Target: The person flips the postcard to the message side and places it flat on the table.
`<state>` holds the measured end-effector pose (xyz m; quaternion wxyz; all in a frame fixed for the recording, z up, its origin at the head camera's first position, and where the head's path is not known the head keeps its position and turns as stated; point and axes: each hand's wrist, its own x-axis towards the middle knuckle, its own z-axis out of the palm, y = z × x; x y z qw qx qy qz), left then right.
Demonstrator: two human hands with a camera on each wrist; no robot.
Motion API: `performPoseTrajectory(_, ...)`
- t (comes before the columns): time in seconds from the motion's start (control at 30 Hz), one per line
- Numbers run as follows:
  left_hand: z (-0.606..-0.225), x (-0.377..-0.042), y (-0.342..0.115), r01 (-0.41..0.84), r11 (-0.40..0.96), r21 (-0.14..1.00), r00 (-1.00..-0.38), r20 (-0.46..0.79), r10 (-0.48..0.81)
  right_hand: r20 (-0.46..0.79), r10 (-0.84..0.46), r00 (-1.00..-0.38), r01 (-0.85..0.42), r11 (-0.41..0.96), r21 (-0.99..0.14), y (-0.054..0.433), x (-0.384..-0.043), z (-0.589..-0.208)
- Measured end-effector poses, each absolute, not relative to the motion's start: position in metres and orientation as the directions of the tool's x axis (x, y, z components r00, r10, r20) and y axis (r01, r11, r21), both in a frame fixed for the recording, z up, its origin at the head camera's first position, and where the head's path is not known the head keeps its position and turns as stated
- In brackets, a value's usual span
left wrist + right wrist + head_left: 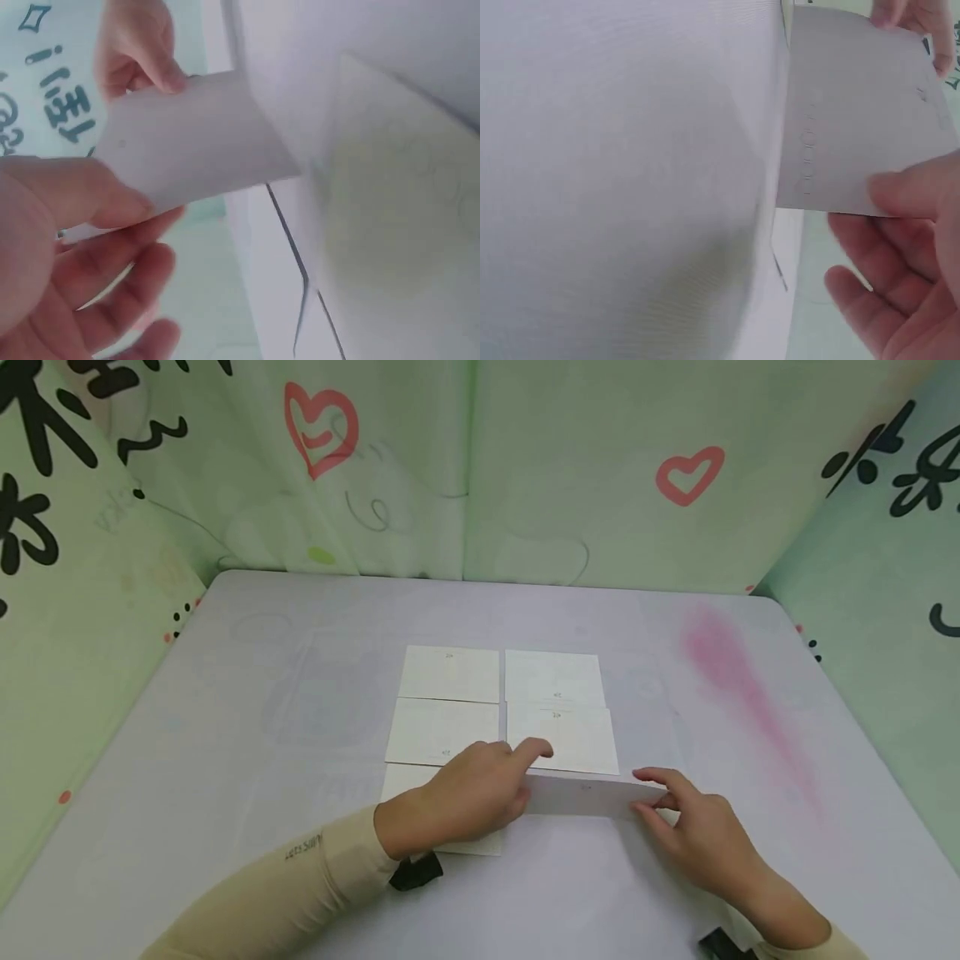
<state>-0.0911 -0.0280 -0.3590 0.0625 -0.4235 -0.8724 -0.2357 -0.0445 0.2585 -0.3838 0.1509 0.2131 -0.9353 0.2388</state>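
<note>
Both hands hold a white paper card (585,796) up on edge, tilted, its lower edge close over the table. My left hand (468,793) pinches its left end between thumb and fingers; my right hand (701,835) pinches the right end. In the right wrist view, a row of small printed outlines runs along the card's (855,112) lower part. Just beyond it lies another white card (566,739), below a similar card (555,677). To the left, a column has a top card (450,675), a middle card (427,727) and a near card (405,779), partly hidden by my left arm.
The cards lie on a pale white tabletop (285,718) with a pink smear (720,660) at its right. Green fabric walls (585,468) with red hearts and black lettering stand around the back and sides. Black wrist gear (416,871) shows under my left wrist.
</note>
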Motion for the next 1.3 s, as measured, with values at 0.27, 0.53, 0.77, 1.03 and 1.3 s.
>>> performPoseTrajectory(0.27,-0.359,-0.106,-0.034,0.522,0.468,0.713,-0.760,0.140,0.635,0.437,-0.232,-0.869,-0.459,0.706,-0.539,0.259,-0.048,-0.382)
performPoseTrajectory(0.53,-0.367,-0.112,-0.035,0.516,0.527,0.676,-0.759,0.075,0.647,0.369,-0.268,-0.890,-0.440,0.717,-0.540,0.257,-0.049,-0.381)
performPoseTrajectory(0.77,-0.371,-0.117,-0.024,0.543,0.727,0.419,-0.768,-0.102,0.632,0.207,-0.325,-0.923,-0.385,0.754,-0.532,0.258,-0.051,-0.381)
performPoseTrajectory(1.03,-0.376,-0.116,-0.018,0.575,0.750,0.328,-0.748,-0.161,0.644,0.073,-0.402,-0.913,-0.387,0.797,-0.464,0.263,-0.058,-0.385)
performPoseTrajectory(1.3,-0.376,-0.112,-0.018,0.600,0.753,0.270,-0.740,-0.172,0.651,0.006,-0.413,-0.911,-0.375,0.820,-0.432,0.262,-0.059,-0.388)
